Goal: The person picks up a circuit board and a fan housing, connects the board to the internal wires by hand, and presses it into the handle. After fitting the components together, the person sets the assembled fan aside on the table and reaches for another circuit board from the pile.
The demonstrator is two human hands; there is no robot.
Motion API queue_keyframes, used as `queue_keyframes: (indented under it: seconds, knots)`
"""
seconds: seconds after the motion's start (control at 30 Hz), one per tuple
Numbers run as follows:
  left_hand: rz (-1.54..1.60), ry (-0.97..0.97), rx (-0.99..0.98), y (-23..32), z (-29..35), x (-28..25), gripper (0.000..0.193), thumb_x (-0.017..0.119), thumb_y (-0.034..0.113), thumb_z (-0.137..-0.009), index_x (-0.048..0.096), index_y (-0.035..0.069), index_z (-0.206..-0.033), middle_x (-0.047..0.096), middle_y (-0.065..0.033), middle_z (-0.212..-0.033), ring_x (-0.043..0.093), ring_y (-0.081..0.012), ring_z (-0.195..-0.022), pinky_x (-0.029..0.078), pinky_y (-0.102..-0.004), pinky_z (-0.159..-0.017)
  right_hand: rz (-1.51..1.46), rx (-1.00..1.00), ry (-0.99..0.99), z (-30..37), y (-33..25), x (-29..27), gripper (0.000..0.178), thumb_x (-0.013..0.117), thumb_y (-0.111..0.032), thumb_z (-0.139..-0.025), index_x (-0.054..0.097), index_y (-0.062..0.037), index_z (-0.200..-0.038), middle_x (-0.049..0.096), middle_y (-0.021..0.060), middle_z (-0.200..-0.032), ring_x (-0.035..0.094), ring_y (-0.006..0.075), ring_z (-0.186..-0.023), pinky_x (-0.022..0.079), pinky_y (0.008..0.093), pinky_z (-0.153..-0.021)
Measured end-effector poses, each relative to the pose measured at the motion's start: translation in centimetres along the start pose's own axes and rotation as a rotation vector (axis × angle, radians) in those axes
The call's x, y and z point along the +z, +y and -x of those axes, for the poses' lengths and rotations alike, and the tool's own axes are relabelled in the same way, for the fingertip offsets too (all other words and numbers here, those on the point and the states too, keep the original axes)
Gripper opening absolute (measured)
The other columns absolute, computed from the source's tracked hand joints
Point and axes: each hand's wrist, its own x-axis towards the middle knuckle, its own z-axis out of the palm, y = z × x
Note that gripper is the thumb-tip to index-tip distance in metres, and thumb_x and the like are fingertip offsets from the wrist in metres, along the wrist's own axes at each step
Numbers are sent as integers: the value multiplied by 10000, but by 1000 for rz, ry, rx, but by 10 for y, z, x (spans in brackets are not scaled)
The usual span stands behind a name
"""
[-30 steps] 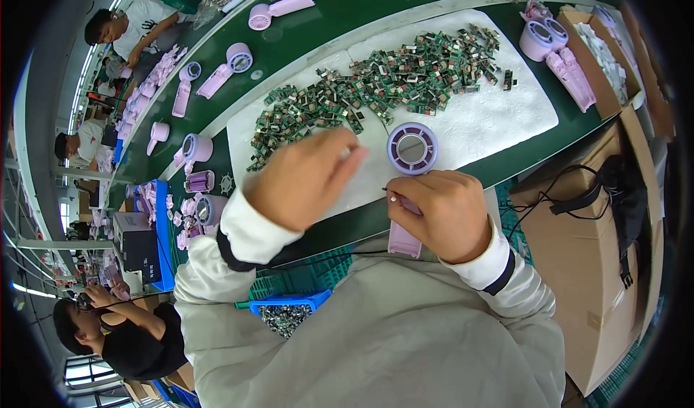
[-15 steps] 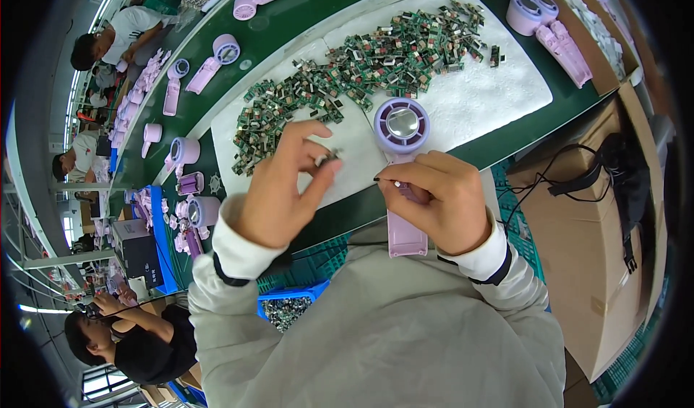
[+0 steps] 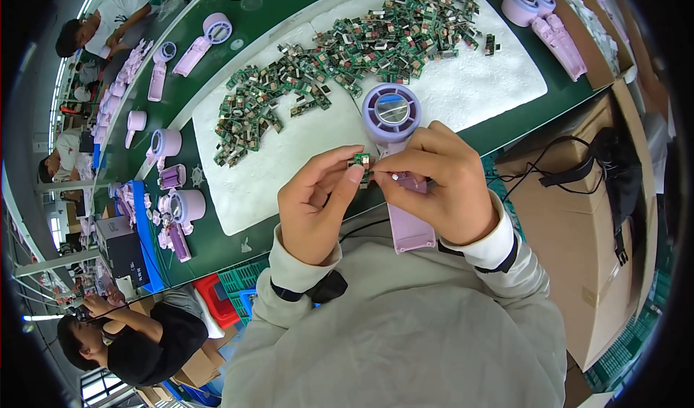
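Observation:
My left hand (image 3: 318, 202) pinches a small green circuit board (image 3: 361, 163) between thumb and fingertips, just below the fan head. Close beside it, my right hand (image 3: 444, 184) is closed, its thumb and forefinger gripping what looks like a thin wire at the board's right edge; a small white end (image 3: 396, 177) shows by the thumb. Under the right hand lies a lilac handheld fan (image 3: 410, 228), its round head (image 3: 391, 113) pointing away from me and its handle opened as a shell toward me. The fingers hide the middle of the handle.
A heap of circuit boards (image 3: 383, 43) covers much of the white foam sheet (image 3: 499, 82). Lilac fans (image 3: 189, 205) and parts lie along the left of the green table. At right stand cardboard boxes (image 3: 557, 227) with a black strap (image 3: 614, 169). Other people work at left.
My left hand has moved right and toward me, bringing the circuit board up to the right hand's fingertips. The right hand stays over the fan handle. The view has shifted slightly.

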Motion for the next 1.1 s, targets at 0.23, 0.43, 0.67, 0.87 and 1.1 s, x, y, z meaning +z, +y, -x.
queue_keyframes:
  seconds: [0.23,0.43,0.67,0.87,1.1]
  knots:
    - [195,-44,-46,2,4,1,316,603,-61,-976,584,-96,-1289,711,-178,-1117,714,-225,-1012,587,-339,-897,-75,119,-140,-3,-1,-12,221,799,-1,-707,787,-81,-913,610,16,-729,486,152,-665,413,293,-598]
    - [197,-27,-76,4,6,3,324,604,-82,-966,604,-87,-1291,710,-185,-1127,713,-229,-1016,587,-337,-908,-93,202,-141,0,-5,-11,224,798,16,-707,784,-75,-912,567,17,-694,477,145,-658,402,290,-592]
    - [18,-4,77,1,8,1,299,610,-83,-963,664,-41,-1255,696,-170,-1167,704,-224,-1039,579,-315,-915,-47,183,-103,-1,-10,-9,205,807,14,-721,779,-65,-909,509,17,-658,470,144,-651,384,292,-578]
    - [-115,-4,161,-4,10,0,302,617,-79,-962,664,-41,-1258,690,-181,-1175,702,-223,-1036,578,-310,-915,-14,113,-92,1,-7,-7,200,817,3,-720,775,-61,-905,536,21,-672,471,153,-650,381,300,-575]
    - [164,-31,19,-8,8,0,305,629,-85,-952,667,-44,-1252,693,-179,-1174,701,-220,-1028,571,-292,-896,19,61,-91,2,-5,-8,211,811,3,-698,769,-54,-897,554,26,-683,481,170,-656,391,306,-577]
